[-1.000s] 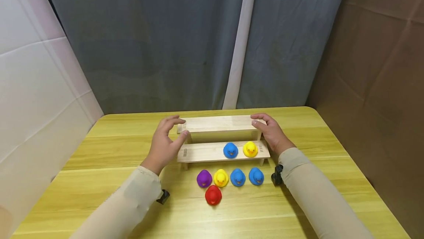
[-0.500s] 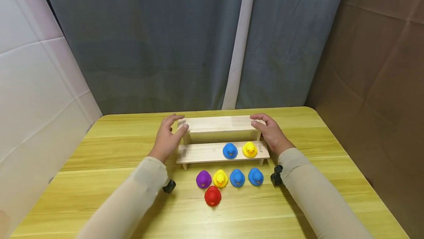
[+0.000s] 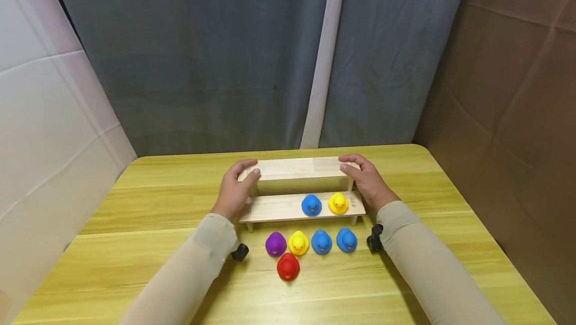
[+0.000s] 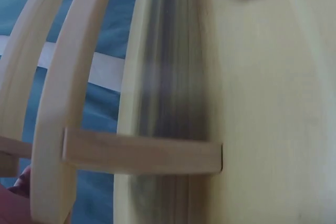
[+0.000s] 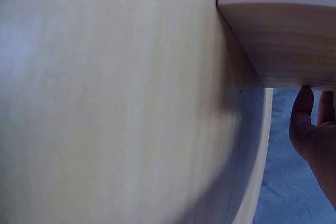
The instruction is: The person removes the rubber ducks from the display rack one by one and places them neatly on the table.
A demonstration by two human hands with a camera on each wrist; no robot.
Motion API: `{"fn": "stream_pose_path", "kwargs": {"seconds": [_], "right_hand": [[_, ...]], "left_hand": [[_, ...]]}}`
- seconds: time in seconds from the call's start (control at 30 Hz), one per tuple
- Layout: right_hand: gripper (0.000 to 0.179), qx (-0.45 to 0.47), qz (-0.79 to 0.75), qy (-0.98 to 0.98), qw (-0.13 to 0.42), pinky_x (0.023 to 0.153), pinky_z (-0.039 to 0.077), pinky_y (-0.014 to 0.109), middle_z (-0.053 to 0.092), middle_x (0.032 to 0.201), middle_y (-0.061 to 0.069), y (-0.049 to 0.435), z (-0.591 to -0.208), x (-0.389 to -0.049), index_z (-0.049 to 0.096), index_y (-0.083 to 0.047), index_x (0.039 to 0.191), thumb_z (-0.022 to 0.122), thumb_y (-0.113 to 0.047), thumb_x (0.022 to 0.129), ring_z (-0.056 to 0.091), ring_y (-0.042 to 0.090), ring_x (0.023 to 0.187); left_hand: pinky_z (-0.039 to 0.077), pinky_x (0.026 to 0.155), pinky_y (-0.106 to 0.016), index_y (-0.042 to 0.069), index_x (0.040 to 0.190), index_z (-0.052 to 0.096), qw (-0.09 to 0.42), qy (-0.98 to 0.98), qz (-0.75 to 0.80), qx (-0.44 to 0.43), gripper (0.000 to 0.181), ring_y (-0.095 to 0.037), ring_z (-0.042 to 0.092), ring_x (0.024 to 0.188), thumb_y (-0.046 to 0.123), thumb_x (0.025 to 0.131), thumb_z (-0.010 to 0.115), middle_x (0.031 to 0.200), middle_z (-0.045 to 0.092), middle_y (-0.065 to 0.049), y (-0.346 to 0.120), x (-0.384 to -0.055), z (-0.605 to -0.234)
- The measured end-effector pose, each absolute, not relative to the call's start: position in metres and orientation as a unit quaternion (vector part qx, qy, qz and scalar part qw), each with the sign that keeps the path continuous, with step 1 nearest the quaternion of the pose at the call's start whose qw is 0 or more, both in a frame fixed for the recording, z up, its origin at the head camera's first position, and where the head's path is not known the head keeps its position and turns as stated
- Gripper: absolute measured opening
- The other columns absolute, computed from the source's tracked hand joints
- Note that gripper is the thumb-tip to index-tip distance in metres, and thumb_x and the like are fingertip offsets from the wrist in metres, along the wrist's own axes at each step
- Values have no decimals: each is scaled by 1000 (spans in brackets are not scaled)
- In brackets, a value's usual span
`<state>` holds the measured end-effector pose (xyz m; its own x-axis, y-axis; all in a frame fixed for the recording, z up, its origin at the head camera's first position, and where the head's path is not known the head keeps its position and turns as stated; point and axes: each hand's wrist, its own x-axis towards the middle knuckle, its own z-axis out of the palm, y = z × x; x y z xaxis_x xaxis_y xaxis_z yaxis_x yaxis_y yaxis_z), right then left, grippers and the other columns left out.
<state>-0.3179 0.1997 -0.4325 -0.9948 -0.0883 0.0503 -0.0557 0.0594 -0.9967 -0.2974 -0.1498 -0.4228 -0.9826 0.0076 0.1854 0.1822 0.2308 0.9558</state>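
Note:
A two-tier wooden shelf (image 3: 274,208) stands on the table, its upper board (image 3: 297,168) behind the lower one. My left hand (image 3: 235,190) grips the left end of the upper board between thumb and fingers. At the opposite end my right hand (image 3: 368,180) holds that board the same way. The lower board carries a blue rubber duck (image 3: 311,205) and a yellow rubber duck (image 3: 338,203) on its right half. Only a sliver of the left hand (image 4: 14,203) shows in the left wrist view. In the right wrist view, the right hand (image 5: 317,135) is beside the shelf's side.
In front of the shelf sit a purple duck (image 3: 276,244), a yellow duck (image 3: 299,243) and two blue ducks (image 3: 321,242), with a red duck (image 3: 288,267) nearer me. A grey curtain (image 3: 216,65) hangs behind the wooden table (image 3: 148,205); a brown sheet (image 3: 513,95) stands at the right.
My left hand has moved right and its thumb and fingers have come onto the upper board's left end. The right hand stays on the other end. The ducks have not moved.

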Motion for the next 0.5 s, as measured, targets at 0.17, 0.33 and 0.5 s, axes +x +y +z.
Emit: {"fn": "stream_pose_path", "kwargs": {"seconds": [0.17, 0.33, 0.5], "right_hand": [[42, -52, -683, 728, 9, 126, 30, 50, 42, 158, 17, 199, -433, -318, 53, 2, 143, 60, -20, 108, 43, 37, 144], [42, -52, -683, 729, 5, 125, 30, 49, 43, 158, 17, 199, -432, -318, 54, 3, 143, 60, -20, 108, 43, 36, 144], [42, -51, -685, 726, 6, 125, 31, 49, 43, 158, 17, 199, -433, -318, 54, 3, 142, 60, -19, 107, 43, 36, 143]], "left_hand": [[35, 122, -41, 10, 140, 63, 78, -759, -644, -51, 36, -24, 49, 139, 22, 106, 65, 148, 56, -11, -144, -298, -426], [38, 119, -39, 9, 140, 64, 75, -744, -662, -49, 36, -22, 51, 135, 22, 106, 65, 148, 57, -10, -143, -300, -427], [37, 119, -38, 9, 140, 65, 69, -738, -669, -52, 37, -21, 50, 136, 22, 105, 66, 149, 56, -10, -144, -302, -430]]}}
